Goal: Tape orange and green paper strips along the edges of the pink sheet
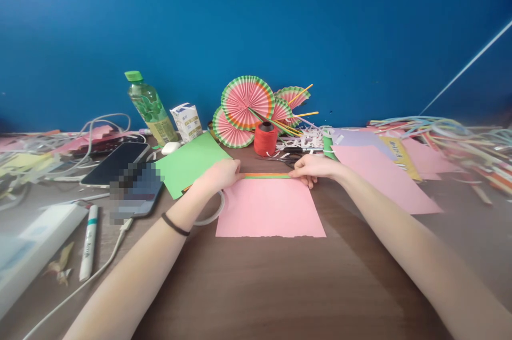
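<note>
A pink sheet of paper [272, 209] lies on the brown table [280, 281], its near edge ragged. Along its far edge runs a narrow orange and green strip [266, 175]. My left hand [226, 173] pinches the strip's left end, fingers curled together. At the right end, my right hand [310, 169] grips the strip between thumb and fingers. A green sheet [194, 161] lies beside my left hand, and part of a white ring [214, 212] shows below that wrist.
Folded paper fans [247, 102] and a red thread spool [265, 140] stand behind. A bottle [150, 110], carton [186, 122], phones [116, 164] and marker [88, 244] are left. More pink paper [376, 174] and paper strips [472, 148] lie right.
</note>
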Motion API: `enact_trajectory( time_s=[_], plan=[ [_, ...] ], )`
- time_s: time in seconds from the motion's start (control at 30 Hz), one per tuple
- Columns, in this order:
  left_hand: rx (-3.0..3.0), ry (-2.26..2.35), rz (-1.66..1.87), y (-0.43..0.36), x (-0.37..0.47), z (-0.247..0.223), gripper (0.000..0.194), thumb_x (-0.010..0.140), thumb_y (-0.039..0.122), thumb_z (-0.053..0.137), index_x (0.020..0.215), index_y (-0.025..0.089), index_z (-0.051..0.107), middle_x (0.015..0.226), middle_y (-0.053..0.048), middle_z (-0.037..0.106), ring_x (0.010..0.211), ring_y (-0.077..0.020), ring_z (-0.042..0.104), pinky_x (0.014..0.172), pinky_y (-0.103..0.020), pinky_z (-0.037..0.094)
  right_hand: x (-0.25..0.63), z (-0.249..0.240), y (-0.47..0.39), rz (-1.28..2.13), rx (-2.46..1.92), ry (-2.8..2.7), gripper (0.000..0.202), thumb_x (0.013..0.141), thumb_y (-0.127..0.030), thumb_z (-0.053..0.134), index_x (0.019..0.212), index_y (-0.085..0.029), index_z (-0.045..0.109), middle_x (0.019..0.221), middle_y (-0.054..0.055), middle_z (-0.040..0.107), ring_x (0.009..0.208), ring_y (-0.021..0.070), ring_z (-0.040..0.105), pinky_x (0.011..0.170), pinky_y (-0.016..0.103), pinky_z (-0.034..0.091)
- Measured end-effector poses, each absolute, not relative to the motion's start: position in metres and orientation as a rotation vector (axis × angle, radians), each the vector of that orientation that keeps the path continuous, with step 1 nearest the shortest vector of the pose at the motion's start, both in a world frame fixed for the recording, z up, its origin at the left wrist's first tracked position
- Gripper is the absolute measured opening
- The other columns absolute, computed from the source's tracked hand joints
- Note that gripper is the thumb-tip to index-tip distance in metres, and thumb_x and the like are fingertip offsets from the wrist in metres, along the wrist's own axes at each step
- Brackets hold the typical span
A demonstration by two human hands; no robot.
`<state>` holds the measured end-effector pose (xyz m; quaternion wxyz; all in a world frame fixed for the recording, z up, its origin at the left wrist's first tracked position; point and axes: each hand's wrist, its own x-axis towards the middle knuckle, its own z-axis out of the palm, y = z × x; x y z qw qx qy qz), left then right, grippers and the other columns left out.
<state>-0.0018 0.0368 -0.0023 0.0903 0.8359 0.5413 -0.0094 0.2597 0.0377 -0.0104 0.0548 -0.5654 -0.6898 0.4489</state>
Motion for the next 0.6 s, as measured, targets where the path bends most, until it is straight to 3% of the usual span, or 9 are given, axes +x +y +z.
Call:
enact_trajectory(
  time_s=[0.3,0.43,0.6],
  plan=[
    [2.559,1.612,0.026,0.03,0.004,-0.002,0.006,0.075,0.02,0.046,0.075,0.016,0.051,0.079,-0.007,0.055,0.072,-0.0189,0.053,0.062,-0.029,0.037,0.258,-0.01,0.037,1.358,-1.722,-2.104,0.038,0.066,-0.047,0.061,0.052,-0.016,0.044,0.045,0.0,0.059,0.036,0.0068,0.051,0.035,0.017,0.033],
    [2.723,1.293,0.207,0.028,0.012,-0.01,0.024,0.068,0.001,0.038,0.08,0.017,0.051,0.084,-0.005,0.052,0.076,-0.0167,0.05,0.067,-0.027,0.038,0.259,-0.011,0.037,1.344,-1.707,-2.109,0.041,0.064,-0.051,0.061,0.052,-0.017,0.043,0.045,0.0,0.059,0.036,0.0073,0.051,0.035,0.017,0.032],
    [2.601,1.082,0.448,0.03,0.016,-0.021,0.025,0.063,0.001,0.038,0.077,0.017,0.052,0.081,-0.003,0.051,0.074,-0.0141,0.049,0.068,-0.025,0.041,0.261,-0.013,0.039,1.336,-1.711,-2.12,0.038,0.066,-0.05,0.06,0.053,-0.016,0.045,0.046,0.001,0.06,0.037,0.0073,0.052,0.036,0.017,0.033]
  ],
)
